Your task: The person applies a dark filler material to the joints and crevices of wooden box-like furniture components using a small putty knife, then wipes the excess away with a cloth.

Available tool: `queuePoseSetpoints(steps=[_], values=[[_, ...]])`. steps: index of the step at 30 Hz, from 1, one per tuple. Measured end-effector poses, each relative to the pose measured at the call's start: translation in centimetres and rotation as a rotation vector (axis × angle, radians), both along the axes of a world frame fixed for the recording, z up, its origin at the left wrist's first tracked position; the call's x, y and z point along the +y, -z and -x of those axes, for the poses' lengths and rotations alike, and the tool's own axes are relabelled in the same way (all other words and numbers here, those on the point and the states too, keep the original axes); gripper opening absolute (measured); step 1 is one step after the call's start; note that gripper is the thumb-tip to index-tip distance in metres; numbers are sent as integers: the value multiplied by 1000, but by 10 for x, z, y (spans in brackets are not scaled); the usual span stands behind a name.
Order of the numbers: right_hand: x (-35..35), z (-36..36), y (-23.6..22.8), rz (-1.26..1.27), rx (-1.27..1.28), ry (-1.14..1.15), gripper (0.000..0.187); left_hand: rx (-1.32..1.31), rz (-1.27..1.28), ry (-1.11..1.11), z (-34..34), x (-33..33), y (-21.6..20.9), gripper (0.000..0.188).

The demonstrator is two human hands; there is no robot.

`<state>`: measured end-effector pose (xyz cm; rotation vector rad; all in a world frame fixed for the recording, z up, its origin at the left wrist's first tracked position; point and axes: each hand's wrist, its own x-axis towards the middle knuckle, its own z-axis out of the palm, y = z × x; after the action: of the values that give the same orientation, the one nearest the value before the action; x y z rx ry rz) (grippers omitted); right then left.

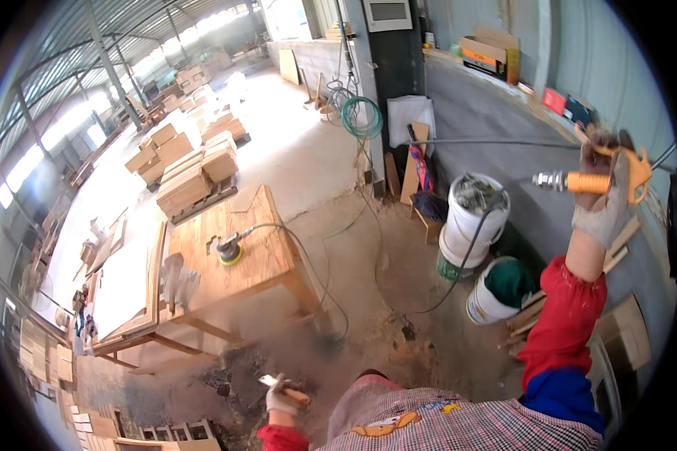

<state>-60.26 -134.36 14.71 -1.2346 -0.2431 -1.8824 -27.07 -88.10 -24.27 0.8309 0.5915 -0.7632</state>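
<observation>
Raised at the right, my right hand in a white-and-dark work glove is closed around an orange air gun. Its ribbed orange part ends in a metal coupling pointing left. Low in front of me, my left hand, also gloved, grips a wooden-handled scraper whose pale flat end sticks out to the left. On the wooden table ahead rests a round sander with a yellow rim and a hose attached. A pair of work gloves lies near the table's left side.
White buckets stand by the grey wall, one holding dark green material. A dark hose crosses toward my right hand; a thinner hose trails over the floor. Stacked wooden boards and a coiled green hose are farther off.
</observation>
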Motion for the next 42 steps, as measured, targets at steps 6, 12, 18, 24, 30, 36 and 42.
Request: queuePoseSetpoints(steps=[6, 12, 18, 24, 30, 36, 42], values=[[-99, -147, -78, 396, -83, 314, 26, -223, 120, -190, -114, -82, 4, 19], [-208, -285, -104, 436, -30, 761, 18, -149, 123, -163, -242, -252, -9, 21], [-350, -399, -123, 586, 82, 692, 27, -308, 349, -70, -297, -422, -107, 16], [-540, -580, -60, 112, 199, 149, 28, -212, 37, -40, -321, -469, -121, 21], [-753, -722, 14, -144, 358, 129, 37, -212, -38, -509, -373, -446, -27, 33], [-879, -828, -3, -189, 330, 255, 40, -165, -159, -627, -373, -455, -35, 40], [-989, -908, 77, -386, 732, 285, 36, -348, 168, -682, -376, -539, -60, 11]])
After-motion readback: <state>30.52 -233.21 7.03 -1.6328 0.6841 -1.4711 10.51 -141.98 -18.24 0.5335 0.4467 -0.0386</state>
